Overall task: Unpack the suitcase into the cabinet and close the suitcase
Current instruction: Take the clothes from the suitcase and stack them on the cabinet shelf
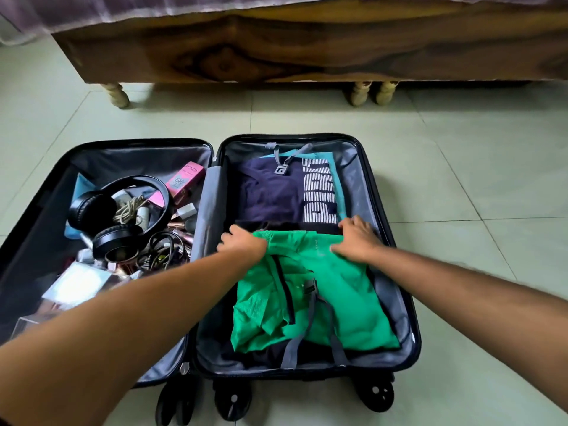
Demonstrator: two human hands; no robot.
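Note:
A black suitcase (410, 305) lies open on the floor. Its right half holds folded clothes: a green shirt (325, 302) in front, a navy shirt with white letters (276, 195) behind it, dark cloth under both. My left hand (242, 242) grips the green shirt's far left edge. My right hand (356, 238) grips its far right edge. Grey straps (307, 327) lie loose over the green shirt. The left half holds black headphones (123, 210), a pink box (184, 178), cables (163, 247) and several small packets. No cabinet is in view.
A wooden bed frame (307, 47) on turned legs stands just behind the suitcase, with a purple sheet hanging over its top edge. Pale green floor tiles (476, 167) surround the suitcase. The suitcase's wheels (378, 392) point toward me.

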